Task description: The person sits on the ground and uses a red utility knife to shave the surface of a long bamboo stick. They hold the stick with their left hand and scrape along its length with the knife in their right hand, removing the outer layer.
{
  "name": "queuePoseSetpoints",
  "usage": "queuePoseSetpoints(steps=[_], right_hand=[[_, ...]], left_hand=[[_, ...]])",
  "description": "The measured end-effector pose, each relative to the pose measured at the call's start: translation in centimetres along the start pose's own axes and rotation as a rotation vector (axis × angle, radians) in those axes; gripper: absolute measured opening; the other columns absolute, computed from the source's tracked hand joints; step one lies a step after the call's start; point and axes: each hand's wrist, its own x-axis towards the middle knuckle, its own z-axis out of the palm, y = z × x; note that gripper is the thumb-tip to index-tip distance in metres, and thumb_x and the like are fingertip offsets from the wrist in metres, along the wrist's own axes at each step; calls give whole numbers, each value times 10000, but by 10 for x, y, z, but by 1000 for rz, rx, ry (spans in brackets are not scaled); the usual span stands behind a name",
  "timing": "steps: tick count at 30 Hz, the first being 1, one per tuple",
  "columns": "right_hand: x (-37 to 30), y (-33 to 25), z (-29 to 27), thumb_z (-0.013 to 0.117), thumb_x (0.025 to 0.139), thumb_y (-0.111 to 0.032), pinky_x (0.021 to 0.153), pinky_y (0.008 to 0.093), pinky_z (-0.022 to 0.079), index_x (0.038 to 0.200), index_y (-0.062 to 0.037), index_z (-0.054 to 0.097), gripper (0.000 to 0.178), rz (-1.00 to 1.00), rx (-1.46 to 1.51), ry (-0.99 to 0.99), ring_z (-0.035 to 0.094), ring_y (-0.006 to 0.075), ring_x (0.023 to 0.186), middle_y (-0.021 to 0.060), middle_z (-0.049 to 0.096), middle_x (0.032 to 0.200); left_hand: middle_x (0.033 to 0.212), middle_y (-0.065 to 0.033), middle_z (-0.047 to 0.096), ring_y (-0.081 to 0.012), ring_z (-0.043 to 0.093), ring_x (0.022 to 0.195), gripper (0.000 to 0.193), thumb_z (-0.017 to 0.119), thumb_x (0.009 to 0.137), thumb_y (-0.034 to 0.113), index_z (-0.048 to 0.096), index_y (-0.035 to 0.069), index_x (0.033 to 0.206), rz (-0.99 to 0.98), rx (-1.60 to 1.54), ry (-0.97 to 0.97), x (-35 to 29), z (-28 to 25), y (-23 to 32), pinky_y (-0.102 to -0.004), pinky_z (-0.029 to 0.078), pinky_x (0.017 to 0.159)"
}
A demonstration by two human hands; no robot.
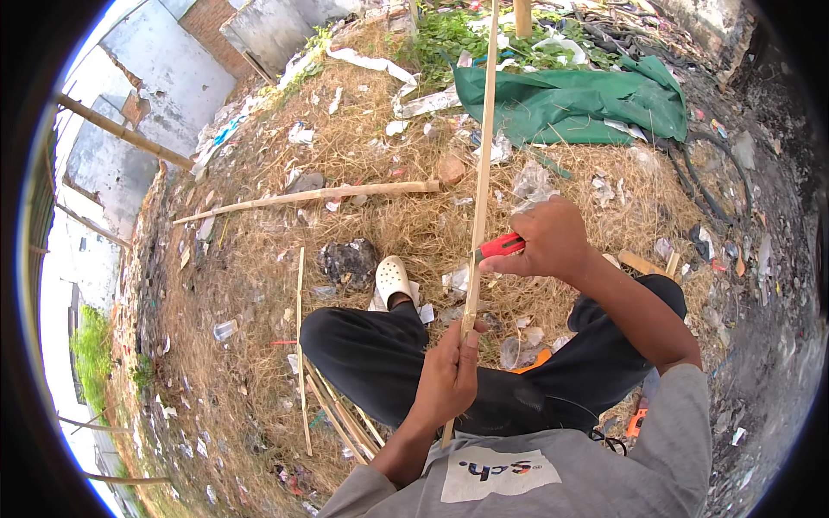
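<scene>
A long, pale bamboo strip (pixel 485 147) runs upright through the middle of the view, from my lap out past the far edge. My left hand (pixel 447 375) is wrapped round its near part, just above my lap. Farther along, my right hand (pixel 554 240) grips a red-handled utility knife (pixel 501 247). The knife's tip meets the strip's right side; how deep the blade sits cannot be made out. Beside my left leg, several more bamboo strips (pixel 341 414) lie in a loose bundle, with a thin one (pixel 301 345) apart from them.
A longer bamboo piece (pixel 319 195) lies across the dry grass ahead. Beyond is a crumpled green tarp (pixel 579 102). A dark stone-like lump (pixel 348 262) rests near my white clog (pixel 393 278). An orange tool (pixel 637 421) lies by my right side. Litter is scattered around.
</scene>
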Motion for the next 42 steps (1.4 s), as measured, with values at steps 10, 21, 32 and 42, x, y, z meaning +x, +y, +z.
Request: queuePoseSetpoints(steps=[10, 21, 32, 42], right_hand=[[2, 33, -1, 611, 675, -802, 413, 366, 379, 497, -107, 563, 719, 176, -98, -22, 487, 258, 369, 61, 446, 405], [-1, 31, -27, 600, 728, -751, 466, 390, 431, 554, -91, 624, 683, 444, -42, -121, 552, 278, 442, 93, 497, 444], [-10, -37, -10, 666, 631, -777, 425, 375, 363, 485, -94, 530, 712, 10, 128, -163, 489, 261, 389, 69, 458, 428], [-4, -21, -14, 601, 683, -797, 398, 365, 409, 500, -89, 615, 732, 187, 58, -193, 540, 263, 374, 83, 494, 403]], left_hand=[[551, 51, 391, -20, 349, 506, 240, 411, 1033, 191, 563, 24, 1114, -91, -11, -97, -32, -6, -1, -235, 267, 470], [546, 45, 387, -22, 372, 504, 305, 422, 1033, 207, 558, -1, 1210, -100, -15, -162, -53, -8, -13, -230, 303, 479], [595, 5, 431, -59, 403, 545, 314, 408, 1042, 214, 544, 0, 1227, 6, -95, 22, -10, -11, -6, -255, 334, 496], [575, 88, 386, 7, 334, 500, 362, 370, 1055, 239, 545, -12, 1248, -65, -202, -81, -20, 1, -16, -189, 263, 456]])
